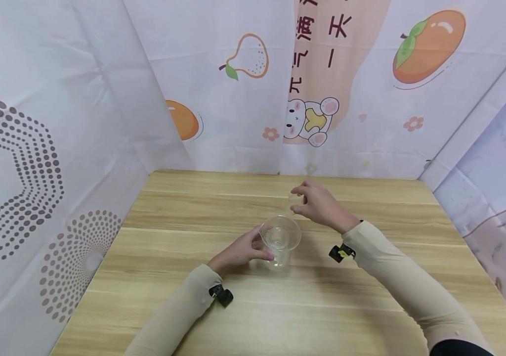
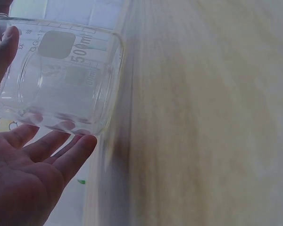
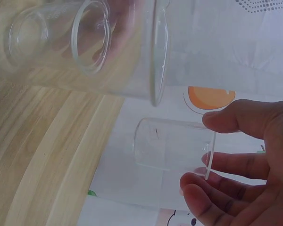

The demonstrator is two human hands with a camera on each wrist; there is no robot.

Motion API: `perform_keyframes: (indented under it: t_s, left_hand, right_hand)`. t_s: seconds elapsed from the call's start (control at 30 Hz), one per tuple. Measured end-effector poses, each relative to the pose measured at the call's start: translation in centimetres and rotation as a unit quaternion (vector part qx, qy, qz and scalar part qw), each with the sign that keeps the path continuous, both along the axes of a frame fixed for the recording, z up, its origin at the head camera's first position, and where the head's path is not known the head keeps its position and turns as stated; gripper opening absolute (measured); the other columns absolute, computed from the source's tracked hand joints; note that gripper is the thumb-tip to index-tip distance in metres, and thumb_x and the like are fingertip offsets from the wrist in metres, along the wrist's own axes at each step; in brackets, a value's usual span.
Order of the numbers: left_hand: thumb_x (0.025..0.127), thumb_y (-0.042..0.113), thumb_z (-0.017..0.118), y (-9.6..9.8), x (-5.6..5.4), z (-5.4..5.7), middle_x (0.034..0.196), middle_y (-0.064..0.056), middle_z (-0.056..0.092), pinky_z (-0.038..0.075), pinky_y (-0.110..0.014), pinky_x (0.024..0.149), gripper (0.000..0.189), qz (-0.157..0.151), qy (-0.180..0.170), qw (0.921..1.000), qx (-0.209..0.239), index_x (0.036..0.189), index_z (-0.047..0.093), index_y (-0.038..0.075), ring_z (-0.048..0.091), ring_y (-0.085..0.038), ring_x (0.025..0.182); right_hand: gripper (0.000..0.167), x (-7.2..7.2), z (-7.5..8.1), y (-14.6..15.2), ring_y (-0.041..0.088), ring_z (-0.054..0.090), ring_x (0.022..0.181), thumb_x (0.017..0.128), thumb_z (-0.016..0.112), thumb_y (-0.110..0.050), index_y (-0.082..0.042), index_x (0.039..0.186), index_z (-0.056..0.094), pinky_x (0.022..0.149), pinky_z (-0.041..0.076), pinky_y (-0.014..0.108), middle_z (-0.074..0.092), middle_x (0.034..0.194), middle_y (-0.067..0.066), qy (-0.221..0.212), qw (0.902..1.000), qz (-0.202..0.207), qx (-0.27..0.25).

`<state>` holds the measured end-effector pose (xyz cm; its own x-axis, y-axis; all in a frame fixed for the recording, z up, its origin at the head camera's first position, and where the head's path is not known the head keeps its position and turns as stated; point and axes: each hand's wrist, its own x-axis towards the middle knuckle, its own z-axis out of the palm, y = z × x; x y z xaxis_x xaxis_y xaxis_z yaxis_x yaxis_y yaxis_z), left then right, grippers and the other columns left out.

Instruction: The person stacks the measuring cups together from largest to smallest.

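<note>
My left hand [image 1: 242, 249] grips a large clear glass beaker [image 2: 96, 37] marked 500 ml, with the thumb on one side and the fingers on the other. The beaker is upright at the tabletop, and a smaller beaker [image 3: 75, 42] stands inside it. Up and to the right of its rim, my right hand [image 1: 320, 203] pinches a small clear beaker [image 3: 172, 143] near one end between thumb and fingertips. That small beaker is apart from the large one and above the table. Its contents, if any, cannot be made out.
A wooden table [image 1: 182, 207] lies under both hands. White printed curtains [image 1: 217, 123] hang behind it and at both sides. Each forearm carries a small black wrist camera, the left one [image 1: 222, 295] close above the tabletop.
</note>
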<state>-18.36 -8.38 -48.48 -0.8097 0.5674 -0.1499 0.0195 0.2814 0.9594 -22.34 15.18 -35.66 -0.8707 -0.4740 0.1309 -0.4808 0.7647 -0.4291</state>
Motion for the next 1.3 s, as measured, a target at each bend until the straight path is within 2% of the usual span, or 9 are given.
perform_keyframes:
  t_s: [0.6,1.3]
  left_hand:
    - [0.084,0.021,0.078,0.0,-0.1,-0.2,0.148,-0.011,0.047,0.042,-0.048,0.111,0.082,0.001,0.004,1.0,-0.001,0.151,0.031,0.021,0.049,-0.033,0.135]
    - [0.084,0.019,0.077,0.1,-0.1,0.0,0.149,-0.013,0.046,0.043,-0.046,0.111,0.083,-0.003,0.009,0.9999,0.007,0.153,0.029,0.019,0.049,-0.033,0.134]
  right_hand:
    - [0.04,0.6,0.4,-0.4,0.017,0.055,0.075,0.084,0.074,-0.018,0.003,0.117,0.067,0.063,0.048,0.027,0.062,0.101,0.013,0.026,0.9995,0.015,-0.008]
    - [0.04,1.3,0.9,-0.4,0.018,0.055,0.078,0.086,0.073,-0.019,0.002,0.118,0.066,0.063,0.047,0.028,0.062,0.104,0.012,0.03,0.9994,0.015,-0.008]
